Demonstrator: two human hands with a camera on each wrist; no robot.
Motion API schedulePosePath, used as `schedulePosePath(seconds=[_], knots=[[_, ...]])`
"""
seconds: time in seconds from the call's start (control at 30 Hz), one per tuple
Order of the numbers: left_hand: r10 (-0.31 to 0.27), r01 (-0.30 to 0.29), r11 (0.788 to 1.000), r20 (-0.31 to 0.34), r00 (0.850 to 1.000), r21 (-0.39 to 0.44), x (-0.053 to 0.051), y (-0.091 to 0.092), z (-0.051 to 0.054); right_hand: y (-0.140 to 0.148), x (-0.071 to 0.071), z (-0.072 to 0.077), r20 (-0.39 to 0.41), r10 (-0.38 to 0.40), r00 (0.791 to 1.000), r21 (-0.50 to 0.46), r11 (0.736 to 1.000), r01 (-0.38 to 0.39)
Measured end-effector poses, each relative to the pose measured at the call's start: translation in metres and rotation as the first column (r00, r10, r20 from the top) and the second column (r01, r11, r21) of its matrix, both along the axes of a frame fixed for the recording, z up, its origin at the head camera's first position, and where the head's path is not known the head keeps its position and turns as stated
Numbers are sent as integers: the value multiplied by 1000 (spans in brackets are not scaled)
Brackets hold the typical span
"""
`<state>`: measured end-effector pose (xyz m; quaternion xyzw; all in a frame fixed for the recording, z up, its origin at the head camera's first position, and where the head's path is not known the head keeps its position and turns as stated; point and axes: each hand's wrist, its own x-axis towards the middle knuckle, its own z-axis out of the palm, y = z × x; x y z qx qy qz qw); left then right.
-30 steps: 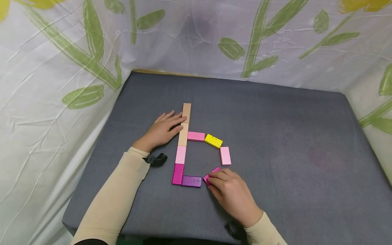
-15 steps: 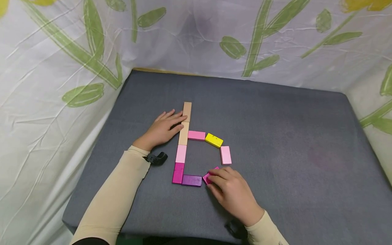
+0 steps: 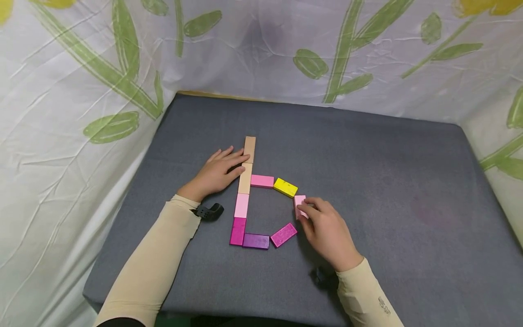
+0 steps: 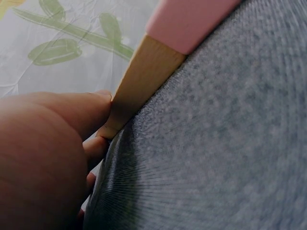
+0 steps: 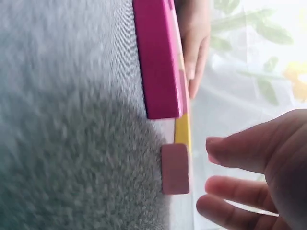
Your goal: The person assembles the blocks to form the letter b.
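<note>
Several blocks lie flat on grey cloth in a stem with a loop at its right. My left hand [image 3: 212, 177] rests beside the stem, straight fingers touching the two wooden blocks [image 3: 244, 181]. Over the loop's right side, my right hand [image 3: 330, 234] hovers with fingertips above a light pink block [image 3: 299, 203]. In the right wrist view, thumb and fingers stand apart from that block's end [image 5: 175, 168], gripping nothing. A magenta block [image 3: 283, 235] slants at the lower right of the loop, beside a purple block [image 3: 256, 241].
Along the loop's top lie a pink block [image 3: 262, 181] and a yellow block [image 3: 285, 187]. Below the wooden pair, the stem continues with a light pink block [image 3: 241, 205] and a dark magenta block [image 3: 238, 230]. A patterned curtain [image 3: 261, 54] hangs behind the cloth-covered table [image 3: 388, 181].
My right hand has let go of the slanted magenta block and moved up and right to the light pink block. The left hand stays in place.
</note>
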<state>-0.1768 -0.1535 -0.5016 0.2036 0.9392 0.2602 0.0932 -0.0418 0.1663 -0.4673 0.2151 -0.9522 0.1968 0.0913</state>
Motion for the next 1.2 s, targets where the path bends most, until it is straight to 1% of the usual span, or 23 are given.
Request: schedulePosePath(seconds=[0.17, 0.23, 0.33, 0.5, 0.63, 1.0, 1.2], knots=[[-2, 3, 1000, 6, 1000, -13, -1, -1, 0, -1, -6, -3, 83, -80, 993, 42, 996, 77], [-3, 3, 1000, 8, 1000, -11, -1, -1, 0, 0, -7, -4, 117, -92, 989, 44, 995, 87], [-3, 3, 1000, 2, 1000, -5, 0, -1, -2, 0, -8, -5, 152, -83, 985, 23, 996, 81], [-7, 7, 1000, -17, 1000, 2, -1, -2, -3, 1, -9, -6, 164, -54, 985, -25, 998, 59], [-6, 6, 1000, -16, 1000, 7, -1, -2, -2, 0, -7, -5, 165, -39, 985, -43, 998, 46], [-5, 5, 1000, -18, 1000, 20, 0, -1, 1, -4, -4, -3, 215, -30, 976, -41, 998, 40], [-1, 1, 1000, -13, 1000, 12, 0, 0, 0, -4, -4, -4, 224, -29, 974, -43, 998, 40]])
